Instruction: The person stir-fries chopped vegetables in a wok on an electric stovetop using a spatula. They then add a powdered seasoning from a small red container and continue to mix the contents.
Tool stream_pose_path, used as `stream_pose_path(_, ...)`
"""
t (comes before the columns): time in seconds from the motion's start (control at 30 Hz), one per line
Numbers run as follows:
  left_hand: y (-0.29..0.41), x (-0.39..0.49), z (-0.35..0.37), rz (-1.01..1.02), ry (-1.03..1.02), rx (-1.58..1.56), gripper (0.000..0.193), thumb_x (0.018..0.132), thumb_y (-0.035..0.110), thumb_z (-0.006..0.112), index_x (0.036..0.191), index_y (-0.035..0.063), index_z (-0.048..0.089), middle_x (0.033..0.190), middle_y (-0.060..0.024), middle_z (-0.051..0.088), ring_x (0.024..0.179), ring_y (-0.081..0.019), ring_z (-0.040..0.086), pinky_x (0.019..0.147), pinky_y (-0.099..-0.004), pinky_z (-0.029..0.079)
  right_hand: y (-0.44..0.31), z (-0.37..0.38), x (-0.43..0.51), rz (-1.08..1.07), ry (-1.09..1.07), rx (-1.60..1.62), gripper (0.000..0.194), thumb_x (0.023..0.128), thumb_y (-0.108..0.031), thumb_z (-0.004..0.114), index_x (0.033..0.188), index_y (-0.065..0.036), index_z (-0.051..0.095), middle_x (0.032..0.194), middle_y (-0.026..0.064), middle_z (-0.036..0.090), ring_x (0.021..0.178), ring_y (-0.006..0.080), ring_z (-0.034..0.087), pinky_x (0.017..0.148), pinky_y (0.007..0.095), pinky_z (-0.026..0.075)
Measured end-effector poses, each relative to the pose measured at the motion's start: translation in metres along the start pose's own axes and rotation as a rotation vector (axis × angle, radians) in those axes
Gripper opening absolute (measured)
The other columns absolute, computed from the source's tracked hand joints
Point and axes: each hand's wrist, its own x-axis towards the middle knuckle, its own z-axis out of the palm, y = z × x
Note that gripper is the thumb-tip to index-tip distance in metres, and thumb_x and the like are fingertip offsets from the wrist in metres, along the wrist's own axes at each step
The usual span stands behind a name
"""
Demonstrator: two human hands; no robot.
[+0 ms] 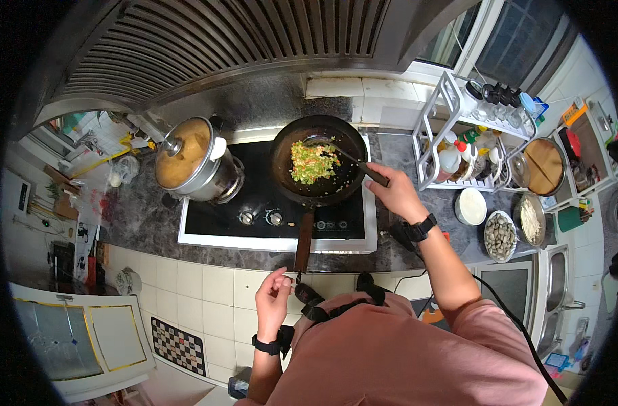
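Observation:
A dark wok [349, 190] stands on the right side of the black glass gas hob [227, 223], with chopped green, pale and red food [313, 165] heaped in it. My right hand [400, 195] grips the dark handle of a metal spatula [345, 154]; its head lies at the far edge of the food, partly hidden. Toward me juts the wok's long brown handle [305, 238]. Just beside the handle's end is my left hand [273, 299], fingers loosely bent and apart, holding nothing. Each wrist wears a black strap.
A lidded steel pot [189, 152] sits on the left burner. Right of the hob stands a white two-tier rack [433, 147] of bottles and jars. Nearer are a white bowl [470, 206], a basket of shellfish [500, 236] and a bowl of pale strands [531, 223]. The range hood [227, 45] overhangs.

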Motion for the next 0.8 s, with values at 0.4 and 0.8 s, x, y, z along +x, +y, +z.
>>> stream_pose_path(0.4,0.000,-0.011,0.001,-0.001,-0.016,0.021,0.030,0.104,0.006,0.064,0.133,-0.0024,0.065,0.095,-0.0017,0.070,0.085,-0.0093,0.065,0.080,-0.0240,0.052,0.037,0.047,0.033,0.227,-0.108,0.487,0.041,0.100,-0.013,0.066,0.140,-0.008,0.067,0.085,-0.0022,0.066,0.067,0.0067,0.056,0.062,0.0254,0.047)
stream_pose_path(0.8,0.002,-0.012,0.000,-0.024,-0.019,-0.003,0.030,0.104,0.005,0.064,0.133,-0.0022,0.064,0.096,-0.0030,0.070,0.085,-0.0097,0.065,0.081,-0.0246,0.053,0.012,0.042,0.046,-0.013,-0.180,0.199,0.041,0.098,-0.011,0.067,0.138,-0.007,0.067,0.094,0.0095,0.074,0.081,0.0159,0.066,0.074,0.0303,0.053)
